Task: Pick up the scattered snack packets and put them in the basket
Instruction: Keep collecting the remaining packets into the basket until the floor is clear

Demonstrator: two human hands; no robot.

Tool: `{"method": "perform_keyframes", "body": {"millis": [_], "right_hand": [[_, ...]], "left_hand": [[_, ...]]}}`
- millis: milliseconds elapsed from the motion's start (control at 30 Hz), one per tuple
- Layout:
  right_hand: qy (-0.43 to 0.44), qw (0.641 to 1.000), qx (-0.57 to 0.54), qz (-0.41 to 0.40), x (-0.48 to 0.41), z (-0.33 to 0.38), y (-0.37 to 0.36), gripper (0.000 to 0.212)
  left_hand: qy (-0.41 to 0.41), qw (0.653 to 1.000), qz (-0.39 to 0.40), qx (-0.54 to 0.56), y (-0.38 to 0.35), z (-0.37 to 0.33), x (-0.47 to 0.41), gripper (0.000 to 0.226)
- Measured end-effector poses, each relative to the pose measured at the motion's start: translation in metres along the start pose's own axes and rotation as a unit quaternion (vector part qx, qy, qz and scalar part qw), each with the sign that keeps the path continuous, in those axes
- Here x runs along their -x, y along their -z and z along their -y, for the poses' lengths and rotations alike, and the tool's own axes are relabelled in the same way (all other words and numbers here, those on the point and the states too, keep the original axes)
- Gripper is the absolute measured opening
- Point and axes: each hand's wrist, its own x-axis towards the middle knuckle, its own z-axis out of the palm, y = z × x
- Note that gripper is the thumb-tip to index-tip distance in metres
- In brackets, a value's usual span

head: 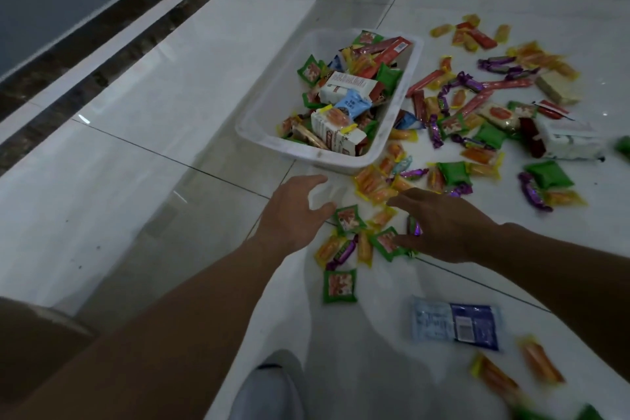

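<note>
A white plastic basket (pixel 262 143) sits on the tiled floor, partly filled with snack packets. Many more packets lie scattered to its right and in front of it. My left hand (pixel 293 211) hovers open just in front of the basket, beside a green packet (pixel 348 219). My right hand (pixel 443 225) reaches over a small cluster of packets, fingers spread, its fingertips touching another green packet (pixel 386 243) and partly covering a purple candy (pixel 415 228). Neither hand holds anything that I can see.
A green packet (pixel 339 286) and a blue-and-white packet (pixel 455 322) lie nearer to me. Orange packets (pixel 542 361) lie at the lower right. A dark strip along the wall (pixel 102 54) runs at the left. My shoe (pixel 266 389) shows at the bottom.
</note>
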Motion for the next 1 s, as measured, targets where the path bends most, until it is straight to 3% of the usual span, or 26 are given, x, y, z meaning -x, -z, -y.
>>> {"method": "perform_keyframes", "body": {"millis": [333, 667, 1000], "right_hand": [[0.0, 1.0, 0.004, 0.013, -0.01, 0.003, -0.022, 0.065], [-0.003, 0.997, -0.005, 0.075, -0.03, -0.001, -0.044, 0.089], [0.023, 0.998, 0.034, 0.055, -0.049, -0.007, -0.057, 0.077]], "left_hand": [[-0.021, 0.999, 0.041, -0.008, -0.016, 0.015, -0.001, 0.058], [-0.036, 0.996, 0.076, -0.015, -0.04, 0.028, -0.01, 0.06], [-0.048, 0.993, 0.108, -0.024, -0.063, 0.034, -0.024, 0.064]]}}
